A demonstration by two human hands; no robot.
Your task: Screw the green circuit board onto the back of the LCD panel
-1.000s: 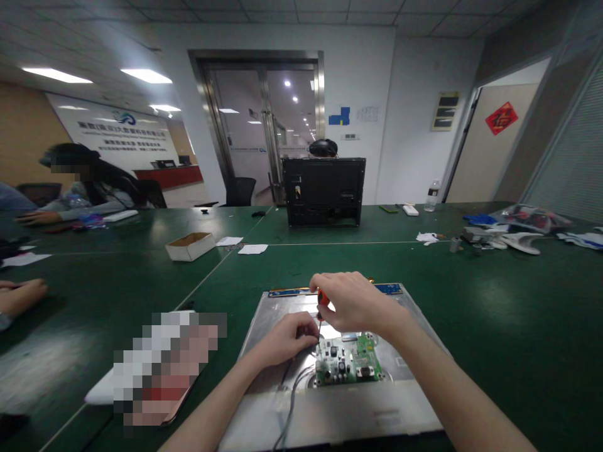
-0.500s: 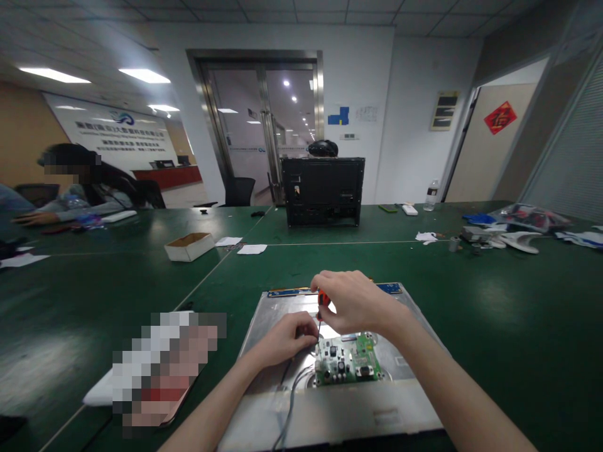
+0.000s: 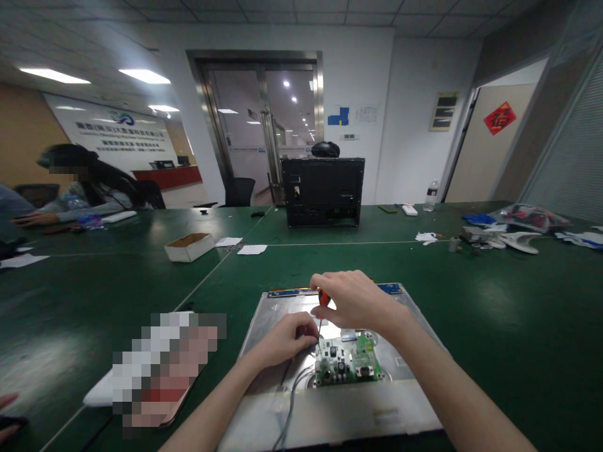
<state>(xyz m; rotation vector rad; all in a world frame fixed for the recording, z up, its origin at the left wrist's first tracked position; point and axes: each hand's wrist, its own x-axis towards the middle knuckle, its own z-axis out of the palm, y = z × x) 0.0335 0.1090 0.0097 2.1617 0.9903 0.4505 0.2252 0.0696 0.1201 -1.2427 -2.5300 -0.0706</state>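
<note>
My right hand (image 3: 355, 301) grips a screwdriver (image 3: 323, 298) with an orange-red and black handle, its thin shaft pointing down. The tip stands at the upper left corner of a green circuit board (image 3: 346, 361). Right beside that tip my left hand (image 3: 289, 336) has its fingers curled and pressed together; whatever they pinch is hidden. The board lies on the silver metal back of a flat panel (image 3: 268, 408), which has a blue strip along its far edge. Grey cables (image 3: 293, 402) run from the board's left side toward me.
On the green table (image 3: 235, 282), a blurred-out white and pink item (image 3: 164, 376) lies left. Another person's hand (image 3: 9, 420) shows at the lower left edge. Farther back are an open box (image 3: 189, 247), a black monitor housing (image 3: 323, 191) and a bottle (image 3: 430, 196). Someone sits at far left (image 3: 89, 182).
My right hand has turned slightly around the screwdriver handle, while the tip stays at the board's corner. My left hand holds still. Another person's hand has come in at the lower left.
</note>
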